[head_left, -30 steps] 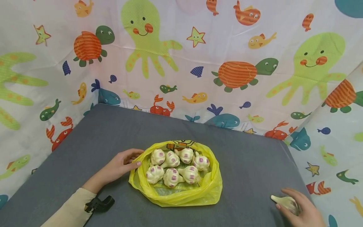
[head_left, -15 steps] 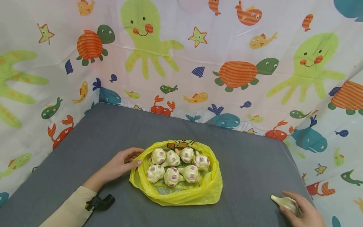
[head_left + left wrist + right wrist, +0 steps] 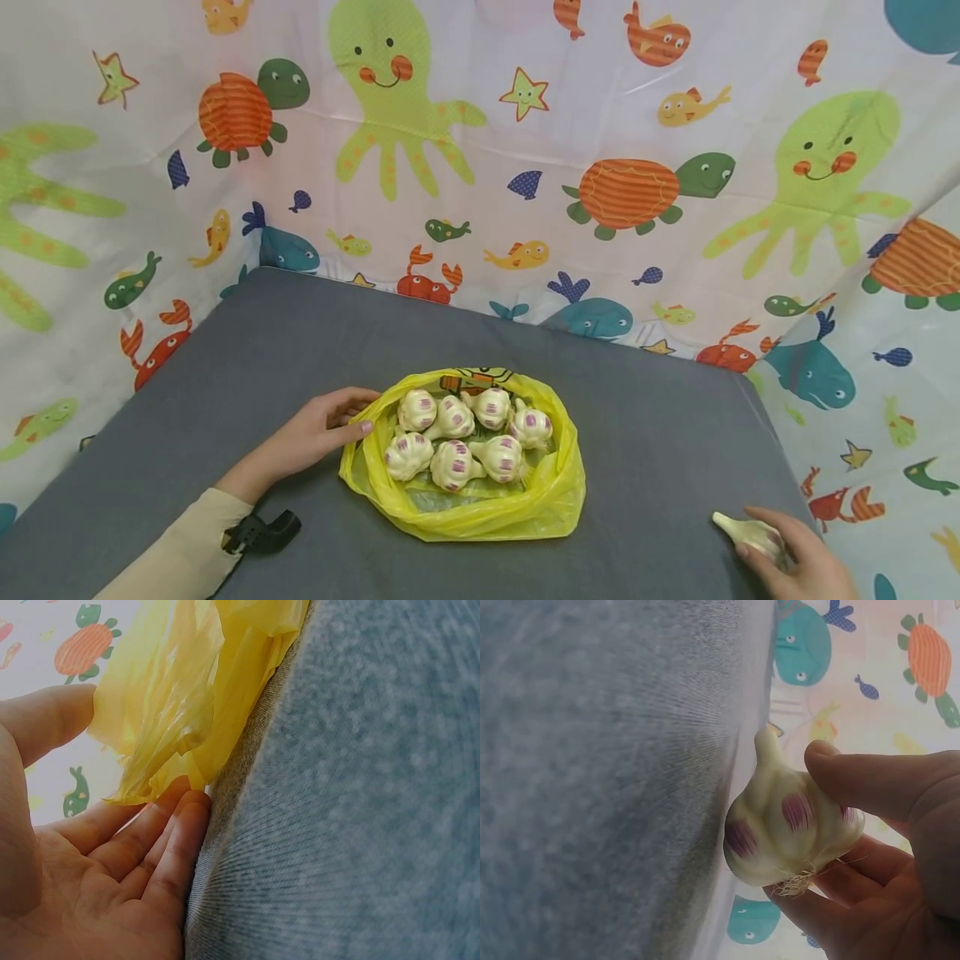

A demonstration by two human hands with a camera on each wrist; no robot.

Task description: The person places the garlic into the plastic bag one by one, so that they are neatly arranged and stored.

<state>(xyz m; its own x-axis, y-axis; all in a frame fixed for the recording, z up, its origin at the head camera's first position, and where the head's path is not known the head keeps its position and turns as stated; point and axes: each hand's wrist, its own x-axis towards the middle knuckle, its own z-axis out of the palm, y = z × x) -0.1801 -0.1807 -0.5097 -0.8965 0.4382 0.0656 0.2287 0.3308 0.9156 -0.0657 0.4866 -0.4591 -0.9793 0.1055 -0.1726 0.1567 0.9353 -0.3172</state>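
Note:
A yellow plastic bag (image 3: 525, 521) sits with its mouth spread wide on the grey table, and several garlic bulbs (image 3: 453, 465) with purple streaks lie inside. My left hand (image 3: 322, 429) is at the bag's left side, fingers extended. In the left wrist view, the thumb (image 3: 64, 712) and fingertips (image 3: 196, 799) touch the crinkled plastic. Far to the right, my right hand (image 3: 806, 554) holds a single garlic bulb (image 3: 759, 537) low at the tabletop. The right wrist view shows this bulb (image 3: 791, 825) between thumb and fingers, its stem pointing away and its roots toward the palm.
The grey table (image 3: 645, 433) is bounded by a white cloth (image 3: 465, 108) printed with sea animals at the back and both sides. A black strap mount (image 3: 262, 533) sits on the left wrist, over a beige sleeve (image 3: 176, 550).
The printed cloth at the right side has shifted, and the head view has moved slightly. Both hands stay in place; the right thumb sits slightly further over its garlic bulb.

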